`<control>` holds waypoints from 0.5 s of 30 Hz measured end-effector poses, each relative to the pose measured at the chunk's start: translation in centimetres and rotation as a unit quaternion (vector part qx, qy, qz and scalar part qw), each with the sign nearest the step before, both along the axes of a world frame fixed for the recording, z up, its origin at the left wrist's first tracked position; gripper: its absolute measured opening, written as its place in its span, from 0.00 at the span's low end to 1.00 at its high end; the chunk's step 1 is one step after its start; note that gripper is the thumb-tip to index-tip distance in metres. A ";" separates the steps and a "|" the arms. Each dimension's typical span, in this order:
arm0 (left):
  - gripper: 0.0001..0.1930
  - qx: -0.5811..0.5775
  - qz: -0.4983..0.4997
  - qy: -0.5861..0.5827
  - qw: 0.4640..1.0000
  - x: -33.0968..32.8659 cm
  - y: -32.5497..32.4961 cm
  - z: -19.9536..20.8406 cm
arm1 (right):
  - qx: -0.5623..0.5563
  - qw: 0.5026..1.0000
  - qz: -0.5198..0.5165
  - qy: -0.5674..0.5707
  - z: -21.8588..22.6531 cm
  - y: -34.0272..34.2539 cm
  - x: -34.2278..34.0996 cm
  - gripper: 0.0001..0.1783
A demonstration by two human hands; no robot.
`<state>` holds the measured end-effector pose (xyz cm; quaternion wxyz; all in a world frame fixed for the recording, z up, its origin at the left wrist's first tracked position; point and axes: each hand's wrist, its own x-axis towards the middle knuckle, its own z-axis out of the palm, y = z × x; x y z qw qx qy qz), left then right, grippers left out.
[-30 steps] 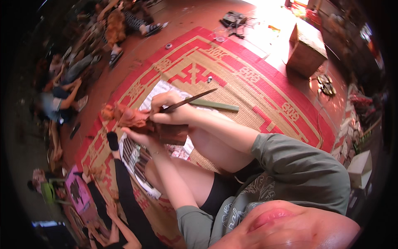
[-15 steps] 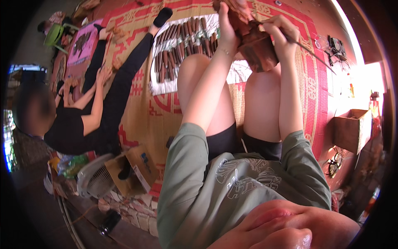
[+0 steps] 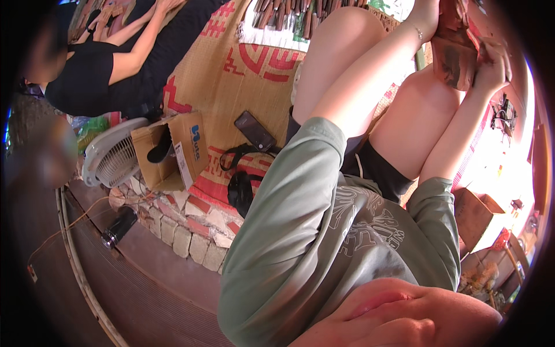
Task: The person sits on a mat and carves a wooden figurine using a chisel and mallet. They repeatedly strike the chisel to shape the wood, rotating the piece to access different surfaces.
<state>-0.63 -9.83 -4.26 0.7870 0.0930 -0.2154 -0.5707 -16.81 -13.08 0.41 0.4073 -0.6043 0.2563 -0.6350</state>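
Note:
A reddish-brown carved wooden piece (image 3: 454, 61) is held up over my right knee, its top running out of the picture. My left hand (image 3: 426, 18), partly cut off by the upper edge, is closed on its left side. Against its right side, my right hand (image 3: 491, 66) is closed with the fingers pressed to the wood. No thin tool can be made out in that hand now. Beyond my left knee, several wooden-handled carving tools (image 3: 278, 13) lie in rows on a white cloth (image 3: 254, 34).
A straw mat (image 3: 214, 87) lies under me. To the left are a phone (image 3: 254, 130), a black strapped item (image 3: 240, 191), a cardboard box (image 3: 188, 136), a fan (image 3: 115, 153) and a seated person in black (image 3: 87, 87). A wooden box (image 3: 471, 217) stands at right.
My view has swung, so the carving and both hands appear farther right. The thin tool in my right hand is no longer visible, and that hand now lies against the carving's side.

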 end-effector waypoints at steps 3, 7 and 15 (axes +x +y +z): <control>0.31 0.002 0.020 0.000 1.000 0.3 0.1 -0.1 | -0.023 0.999 -0.003 0.026 0.7 1.3 1.1 0.05; 0.31 0.009 0.044 -0.007 0.999 0.8 1.2 0.1 | -0.050 0.996 0.006 0.076 -0.9 -0.9 -1.1 0.05; 0.29 0.011 0.054 -0.013 0.998 -0.6 -1.2 0.9 | -0.035 0.985 -0.014 0.166 2.1 2.4 1.1 0.08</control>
